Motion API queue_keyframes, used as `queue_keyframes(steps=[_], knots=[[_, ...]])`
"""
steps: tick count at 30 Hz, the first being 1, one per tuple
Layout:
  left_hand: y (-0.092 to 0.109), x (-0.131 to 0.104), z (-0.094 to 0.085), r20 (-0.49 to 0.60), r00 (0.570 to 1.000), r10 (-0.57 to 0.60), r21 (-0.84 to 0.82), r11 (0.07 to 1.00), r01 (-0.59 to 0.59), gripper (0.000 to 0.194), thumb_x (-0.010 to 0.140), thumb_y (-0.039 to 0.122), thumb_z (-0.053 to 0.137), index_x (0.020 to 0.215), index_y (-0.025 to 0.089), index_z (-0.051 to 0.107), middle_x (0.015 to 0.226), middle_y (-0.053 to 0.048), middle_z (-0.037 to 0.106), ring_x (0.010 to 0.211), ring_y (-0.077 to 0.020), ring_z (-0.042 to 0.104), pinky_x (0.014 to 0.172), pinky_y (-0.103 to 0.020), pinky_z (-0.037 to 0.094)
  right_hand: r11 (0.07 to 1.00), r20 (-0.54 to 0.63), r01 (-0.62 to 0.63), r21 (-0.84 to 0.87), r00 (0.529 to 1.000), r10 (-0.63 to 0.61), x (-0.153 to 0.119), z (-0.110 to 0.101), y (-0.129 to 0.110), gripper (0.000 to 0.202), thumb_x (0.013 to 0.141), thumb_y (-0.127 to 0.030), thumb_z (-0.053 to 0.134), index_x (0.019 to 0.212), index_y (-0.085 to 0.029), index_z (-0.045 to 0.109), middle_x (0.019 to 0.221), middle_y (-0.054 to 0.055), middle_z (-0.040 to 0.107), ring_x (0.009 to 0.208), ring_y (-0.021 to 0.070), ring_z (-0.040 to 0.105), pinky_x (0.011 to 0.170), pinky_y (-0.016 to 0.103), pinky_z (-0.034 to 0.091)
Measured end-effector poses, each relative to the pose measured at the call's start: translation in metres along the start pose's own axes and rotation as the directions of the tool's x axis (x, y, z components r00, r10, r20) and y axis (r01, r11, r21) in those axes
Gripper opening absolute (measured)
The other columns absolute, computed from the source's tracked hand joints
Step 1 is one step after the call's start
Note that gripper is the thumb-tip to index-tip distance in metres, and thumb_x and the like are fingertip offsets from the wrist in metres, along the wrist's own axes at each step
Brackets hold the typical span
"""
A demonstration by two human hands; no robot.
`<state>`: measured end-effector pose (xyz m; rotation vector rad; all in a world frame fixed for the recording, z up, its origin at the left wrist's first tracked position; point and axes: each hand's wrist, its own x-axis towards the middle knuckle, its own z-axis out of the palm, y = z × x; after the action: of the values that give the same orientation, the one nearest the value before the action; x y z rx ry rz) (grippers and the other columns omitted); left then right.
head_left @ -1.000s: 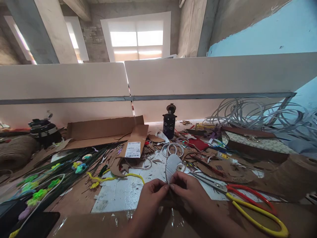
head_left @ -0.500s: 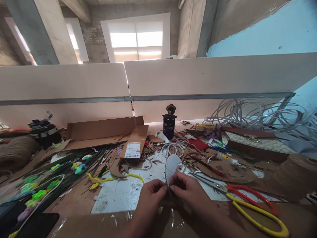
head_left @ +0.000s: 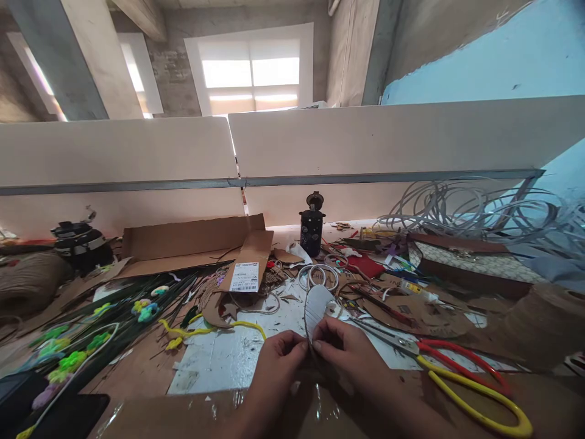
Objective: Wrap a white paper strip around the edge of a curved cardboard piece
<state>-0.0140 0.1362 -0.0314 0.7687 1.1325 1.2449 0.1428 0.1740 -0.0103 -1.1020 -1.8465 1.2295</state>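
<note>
A pale, ribbed oval piece (head_left: 317,305), like corrugated cardboard, stands tilted between my hands with a thin dark cord along its left edge. My right hand (head_left: 342,347) pinches its lower end between thumb and fingers. My left hand (head_left: 284,356) is closed in a pinch beside that lower end, at the cord (head_left: 306,314); its fingertips hide exactly what they grip. Just beyond the piece lie pale rings (head_left: 326,275). To the right of my hands rest large scissors (head_left: 418,349) with one red and one yellow handle.
A cardboard box (head_left: 192,244) and a dark bottle (head_left: 311,231) with its lid up stand behind. Twine spools (head_left: 34,283) sit at both sides. Crocheted flowers (head_left: 73,361) lie left; a handbag (head_left: 475,265) and coiled grey tubing (head_left: 461,210) are at the right.
Almost nothing differs. The ribbed piece and both hands keep nearly the same place, and the view has shifted very slightly.
</note>
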Motion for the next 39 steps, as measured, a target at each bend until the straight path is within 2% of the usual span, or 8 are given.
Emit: queue_keyframes(steps=[3, 8, 16, 24, 28, 33, 39], knots=[[0.001, 0.000, -0.001, 0.026, 1.000, -0.005, 0.026, 1.000, 0.004, 0.020, 0.064, 0.030, 0.080, 0.064, 0.015, 0.068, 0.060, -0.003, 0.065, 0.058, -0.0162, 0.059, 0.053, -0.024, 0.040, 1.000, 0.005, -0.003, 0.016, 1.000, 0.003, 0.001, 0.001, 0.001, 0.008, 0.077, -0.025, 0.058, 0.078, -0.018, 0.061, 0.072, 0.001, 0.061, 0.070, 0.0172, 0.055, 0.063, 0.027, 0.042], [0.000, -0.004, 0.002, -0.001, 1.000, 0.002, -0.014, 1.000, -0.002, 0.023, 0.065, 0.034, 0.081, 0.068, 0.015, 0.069, 0.064, -0.005, 0.067, 0.060, -0.0175, 0.062, 0.054, -0.024, 0.040, 1.000, -0.014, -0.004, -0.020, 1.000, 0.003, 0.001, 0.001, 0.000, 0.008, 0.078, -0.026, 0.058, 0.075, -0.018, 0.059, 0.071, 0.000, 0.059, 0.069, 0.0166, 0.054, 0.062, 0.026, 0.040], [0.002, -0.008, 0.004, 0.003, 1.000, 0.021, 0.012, 1.000, -0.021, 0.020, 0.064, 0.030, 0.081, 0.066, 0.015, 0.069, 0.061, -0.004, 0.066, 0.058, -0.0165, 0.060, 0.054, -0.024, 0.041, 0.998, -0.018, -0.006, -0.055, 1.000, 0.005, -0.001, 0.001, -0.006, 0.006, 0.077, -0.024, 0.055, 0.074, -0.019, 0.056, 0.069, -0.001, 0.056, 0.068, 0.0157, 0.051, 0.061, 0.025, 0.038], [0.006, -0.009, 0.005, 0.013, 0.999, 0.052, 0.092, 0.994, -0.053, 0.016, 0.065, 0.028, 0.077, 0.065, 0.013, 0.071, 0.064, -0.005, 0.065, 0.062, -0.0169, 0.058, 0.058, -0.025, 0.044, 1.000, -0.016, 0.009, 0.000, 1.000, -0.009, 0.000, 0.002, 0.006, 0.007, 0.080, -0.024, 0.058, 0.076, -0.019, 0.055, 0.072, -0.002, 0.057, 0.068, 0.0143, 0.052, 0.059, 0.024, 0.037], [0.004, -0.009, 0.004, 0.026, 0.999, 0.033, 0.060, 0.998, -0.034, 0.014, 0.066, 0.027, 0.076, 0.066, 0.015, 0.069, 0.067, -0.006, 0.066, 0.065, -0.0183, 0.060, 0.060, -0.026, 0.046, 1.000, -0.018, 0.011, 0.012, 1.000, -0.011, 0.000, 0.002, 0.009, 0.006, 0.081, -0.020, 0.056, 0.076, -0.020, 0.056, 0.070, -0.003, 0.056, 0.066, 0.0133, 0.051, 0.059, 0.023, 0.037], [-0.002, -0.004, 0.003, 0.025, 0.999, 0.041, 0.044, 0.998, -0.042, 0.017, 0.065, 0.029, 0.079, 0.064, 0.015, 0.069, 0.066, -0.006, 0.065, 0.064, -0.0181, 0.060, 0.059, -0.026, 0.045, 1.000, 0.001, 0.030, 0.009, 1.000, -0.030, 0.001, 0.001, 0.010, 0.007, 0.081, -0.023, 0.060, 0.077, -0.019, 0.057, 0.073, -0.002, 0.060, 0.069, 0.0144, 0.054, 0.060, 0.024, 0.039], [-0.006, 0.000, 0.001, 0.060, 0.998, -0.007, 0.013, 1.000, 0.006, 0.020, 0.065, 0.031, 0.081, 0.068, 0.014, 0.071, 0.064, -0.005, 0.066, 0.058, -0.0165, 0.059, 0.055, -0.025, 0.043, 0.997, -0.029, 0.032, -0.071, 0.999, -0.034, -0.002, 0.002, 0.002, 0.007, 0.082, -0.021, 0.058, 0.075, -0.020, 0.056, 0.071, -0.002, 0.059, 0.067, 0.0135, 0.052, 0.059, 0.023, 0.037]])
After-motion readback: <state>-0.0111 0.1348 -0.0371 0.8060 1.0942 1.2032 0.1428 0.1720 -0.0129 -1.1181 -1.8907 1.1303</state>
